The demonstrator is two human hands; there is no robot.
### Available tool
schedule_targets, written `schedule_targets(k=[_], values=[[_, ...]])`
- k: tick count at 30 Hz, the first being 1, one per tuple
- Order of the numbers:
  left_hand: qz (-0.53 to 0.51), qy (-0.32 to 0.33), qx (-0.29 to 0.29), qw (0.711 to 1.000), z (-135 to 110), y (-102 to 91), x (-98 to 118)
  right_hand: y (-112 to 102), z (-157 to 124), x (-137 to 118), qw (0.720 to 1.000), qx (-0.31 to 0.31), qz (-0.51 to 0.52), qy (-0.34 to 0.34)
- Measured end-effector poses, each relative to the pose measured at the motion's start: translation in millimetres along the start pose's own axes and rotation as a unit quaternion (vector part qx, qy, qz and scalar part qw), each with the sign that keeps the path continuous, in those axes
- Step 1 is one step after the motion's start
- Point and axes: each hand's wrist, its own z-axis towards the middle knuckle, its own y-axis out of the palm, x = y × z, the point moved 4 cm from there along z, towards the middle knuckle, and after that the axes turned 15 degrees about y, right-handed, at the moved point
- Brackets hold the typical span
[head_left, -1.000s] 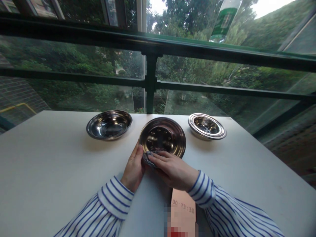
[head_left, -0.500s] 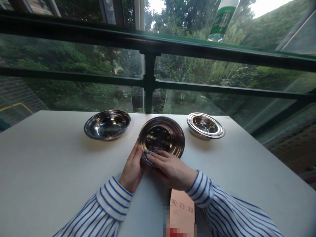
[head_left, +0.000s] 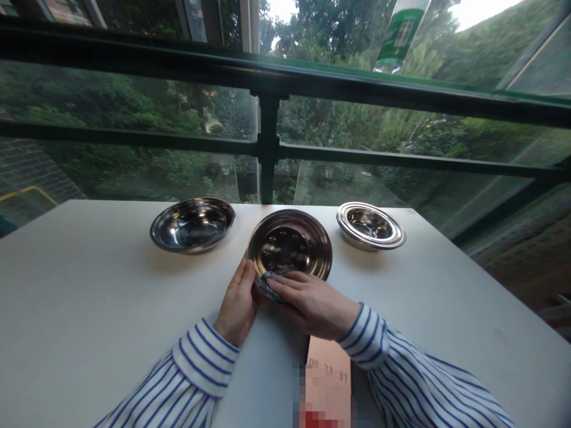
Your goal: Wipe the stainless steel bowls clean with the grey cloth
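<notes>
A shiny round metal bowl [head_left: 289, 238] is tilted toward me at the middle of the white table. My left hand [head_left: 238, 303] grips its near left rim, thumb on top and the other fingers mostly hidden beneath. My right hand [head_left: 312, 303] is closed on a grey, mesh-like scouring pad [head_left: 267, 286] and presses it against the bowl's near rim. Part of the pad is covered by the fingers.
Another metal bowl [head_left: 194, 226] stands at the back left of the table [head_left: 111, 309]. A wide-rimmed metal bowl [head_left: 370, 226] is at the back right. A phone [head_left: 330, 351] with a timer lies below my right wrist. Beyond the table runs a green railing [head_left: 267, 113] with a bottle [head_left: 401, 35] on it.
The hands, bowl and pad keep nearly the same places. The view has shifted very slightly, and the phone's timer has moved on by one second.
</notes>
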Motion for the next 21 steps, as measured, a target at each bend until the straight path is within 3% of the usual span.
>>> schedule_targets(k=[5, 11, 17, 21], values=[[0.012, 0.003, 0.001, 1.0, 1.8, -0.3, -0.2, -9.7, -7.7, 12.1, 0.999, -0.019, -0.029, 0.007], [-0.009, -0.008, -0.006, 1.0, -2.1, 1.3, -2.3, 0.9, 0.6, 0.9, 0.999, 0.023, 0.009, -0.021], [0.016, -0.002, 0.004, 1.0, 0.3, -0.1, 0.3, -11.1, -8.9, 12.0, 1.0, -0.017, -0.023, -0.001], [0.014, -0.003, 0.004, 1.0, -1.8, 0.0, -3.1, -8.5, -7.5, 9.7, 1.0, 0.0, -0.01, -0.014]])
